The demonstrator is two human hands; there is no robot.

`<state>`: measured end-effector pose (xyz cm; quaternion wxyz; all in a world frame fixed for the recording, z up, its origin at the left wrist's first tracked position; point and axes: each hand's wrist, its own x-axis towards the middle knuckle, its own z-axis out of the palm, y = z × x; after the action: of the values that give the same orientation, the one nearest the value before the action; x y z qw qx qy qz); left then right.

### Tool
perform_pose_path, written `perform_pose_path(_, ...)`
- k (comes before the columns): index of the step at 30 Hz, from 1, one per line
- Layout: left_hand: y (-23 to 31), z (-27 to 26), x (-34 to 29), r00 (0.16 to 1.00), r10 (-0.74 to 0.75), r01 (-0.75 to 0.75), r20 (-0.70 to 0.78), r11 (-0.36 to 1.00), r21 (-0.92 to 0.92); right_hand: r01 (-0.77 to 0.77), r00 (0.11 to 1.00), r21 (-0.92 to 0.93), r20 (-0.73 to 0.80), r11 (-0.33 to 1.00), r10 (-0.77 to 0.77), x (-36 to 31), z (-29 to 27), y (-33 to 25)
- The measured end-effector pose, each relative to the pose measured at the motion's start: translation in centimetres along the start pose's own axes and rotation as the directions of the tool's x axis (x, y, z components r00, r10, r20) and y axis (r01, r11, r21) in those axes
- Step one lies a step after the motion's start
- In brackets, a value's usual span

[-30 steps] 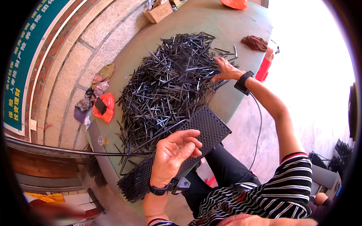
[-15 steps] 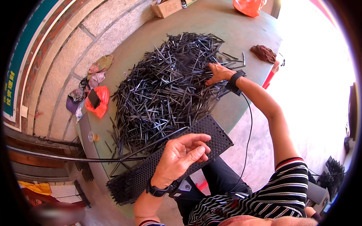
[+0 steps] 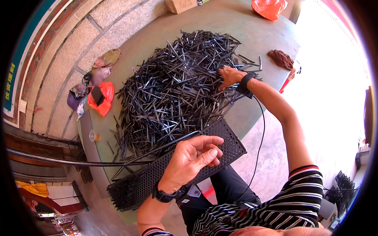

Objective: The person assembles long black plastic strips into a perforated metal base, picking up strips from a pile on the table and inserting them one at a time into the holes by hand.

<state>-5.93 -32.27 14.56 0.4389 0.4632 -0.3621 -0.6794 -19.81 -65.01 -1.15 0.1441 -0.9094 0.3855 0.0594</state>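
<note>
A big heap of thin black plastic strips (image 3: 169, 94) covers much of the table. At its right side my right hand (image 3: 231, 78) rests with fingers and thumb apart, fingertips against the strips; no strip is plainly gripped. Closer to me, a long black perforated board (image 3: 224, 137) slants over my lap at the table's near edge. Many black strips (image 3: 122, 190) stand packed in its left end. My left hand (image 3: 193, 159) hovers over the board, index finger extended, thumb apart from it and the other fingers loosely curled, nothing visible in them.
A black rod (image 3: 78, 163) runs in from the left to the board. On the table's left are a plastic cup (image 3: 94, 136), an orange bag (image 3: 103, 106) with a dark phone (image 3: 97, 95), and cloths (image 3: 106, 59). A brown cloth (image 3: 280, 59) lies right; a cardboard box (image 3: 180, 5) stands behind.
The view has shifted slightly. My right hand stays at the heap's right side with its fingers a little differently placed. My left hand keeps nearly the same pose above the board.
</note>
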Motion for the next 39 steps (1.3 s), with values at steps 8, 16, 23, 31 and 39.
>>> perform_pose_path(8, -0.1, -0.2, 0.2, 1.000, -0.001, 0.001, -0.006, 1.000, -0.023, -0.010, 0.990, -0.016, 0.142, 1.000, 0.012, 0.8, -1.4, 0.2)
perform_pose_path(16, -0.2, -1.1, -0.2, 0.999, 0.036, -0.036, -0.023, 0.999, -0.026, 0.019, 0.991, 0.002, 0.132, 1.000, -0.019, 1.6, -2.5, 0.8)
perform_pose_path(23, 0.2, -1.2, -0.9, 0.999, 0.027, -0.028, -0.028, 0.999, -0.020, 0.037, 0.999, -0.102, -0.014, 0.994, -0.038, 2.1, -3.0, 4.7)
perform_pose_path(31, 0.0, 0.0, -1.2, 0.998, 0.056, -0.056, -0.003, 0.998, -0.026, -0.020, 0.999, -0.124, -0.030, 0.992, 0.017, -3.7, -4.7, 5.3)
perform_pose_path(39, -0.2, 0.0, -1.7, 0.998, 0.068, -0.068, -0.014, 0.997, -0.031, -0.269, 0.961, -0.119, 0.027, 0.956, 0.274, -9.7, -0.7, 10.3)
